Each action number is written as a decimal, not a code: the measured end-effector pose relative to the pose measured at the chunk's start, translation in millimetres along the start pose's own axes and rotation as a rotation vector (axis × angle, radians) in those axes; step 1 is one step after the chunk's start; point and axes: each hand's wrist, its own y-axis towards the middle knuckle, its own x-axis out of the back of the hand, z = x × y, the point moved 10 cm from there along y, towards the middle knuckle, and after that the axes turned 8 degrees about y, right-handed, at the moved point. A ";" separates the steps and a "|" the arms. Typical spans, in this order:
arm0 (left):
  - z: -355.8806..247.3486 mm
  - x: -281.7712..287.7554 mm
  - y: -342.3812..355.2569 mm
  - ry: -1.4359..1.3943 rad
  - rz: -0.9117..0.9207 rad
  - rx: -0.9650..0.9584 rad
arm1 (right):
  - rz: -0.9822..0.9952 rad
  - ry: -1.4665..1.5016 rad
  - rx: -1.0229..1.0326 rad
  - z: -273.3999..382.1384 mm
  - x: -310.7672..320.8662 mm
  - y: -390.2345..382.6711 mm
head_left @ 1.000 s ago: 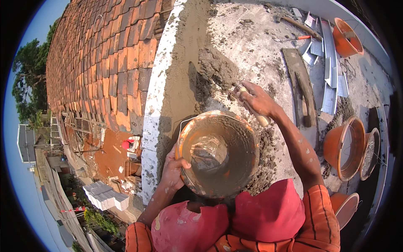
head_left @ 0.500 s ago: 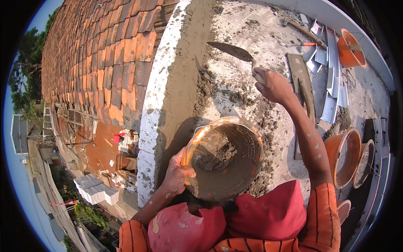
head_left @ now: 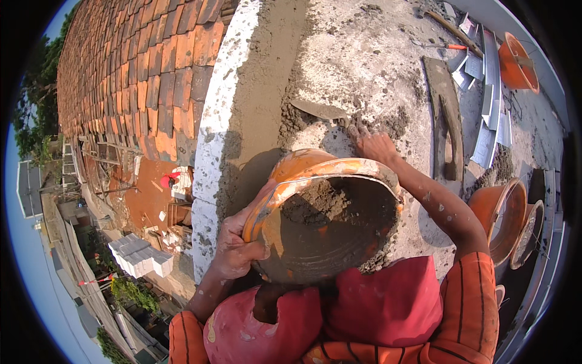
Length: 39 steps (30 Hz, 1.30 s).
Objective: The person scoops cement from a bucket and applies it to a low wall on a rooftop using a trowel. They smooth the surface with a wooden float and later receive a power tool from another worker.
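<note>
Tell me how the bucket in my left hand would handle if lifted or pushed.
The bucket is probably heavy for its size, since a lump of mortar sits inside. Tilted with its mouth toward you, it could tip or spill if your left hand let go of its side. Its mortar-smeared rim might also feel slippery.

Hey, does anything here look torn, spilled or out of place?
Yes, two things. The red fabric trousers have a ragged dark hole on the left leg, like wear damage. Crumbly grey mortar clumps lie scattered over the pale rough concrete around the right hand, outside the smooth grey mortar strip, as if spilled.
</note>
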 end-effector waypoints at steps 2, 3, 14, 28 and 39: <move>-22.7 11.5 2.0 -0.075 -0.082 -0.087 | 0.151 0.128 0.020 -2.6 -3.3 -20.6; -33.7 16.3 6.1 -0.115 -0.122 -0.126 | 0.044 0.239 -0.028 -11.6 3.9 -32.3; -248.6 112.4 8.0 -0.247 -0.048 -0.486 | -0.325 1.285 -0.465 12.2 -48.5 -81.4; -266.6 199.5 -60.8 -0.025 -0.353 -0.454 | -0.215 2.168 -0.239 198.2 -75.5 11.0; -176.1 74.4 37.1 -0.361 -0.123 -0.349 | -0.304 2.548 0.062 92.3 14.5 -89.2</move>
